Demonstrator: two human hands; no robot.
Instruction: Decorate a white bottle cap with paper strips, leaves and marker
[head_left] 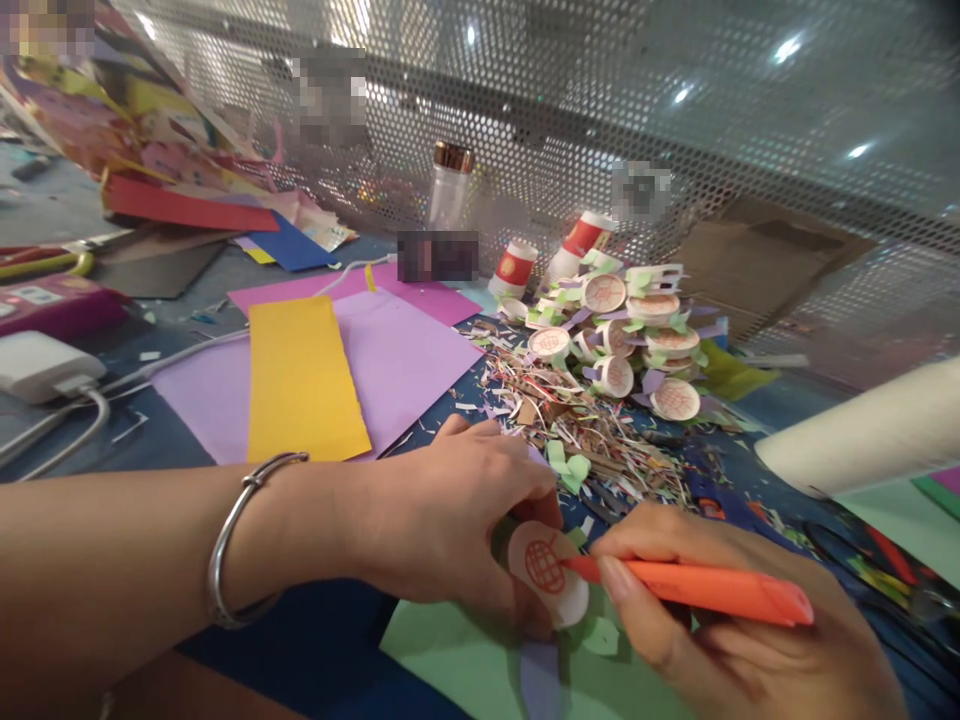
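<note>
My left hand [480, 510], a silver bangle on its wrist, grips a small white paper disc piece [571, 608] by its side. An orange-red grid is drawn on the round face, and green and purple paper strips stick out around it. In my right hand [720, 610] is an orange marker [697, 588], its tip touching the edge of the drawn grid. Below both hands lies a light green sheet [450, 655]. Several similar pieces with orange-red drawings [606, 294] are heaped beyond my hands.
Paper scraps [600, 440] spread before the heap. A yellow sheet [296, 380] overlaps a lilac sheet [412, 350] at left. Red-and-white paper cups [514, 268] and a clear bottle [450, 190] stand by the perforated metal panel [525, 90]. A white roll [862, 430] lies right; a white charger [49, 365], left.
</note>
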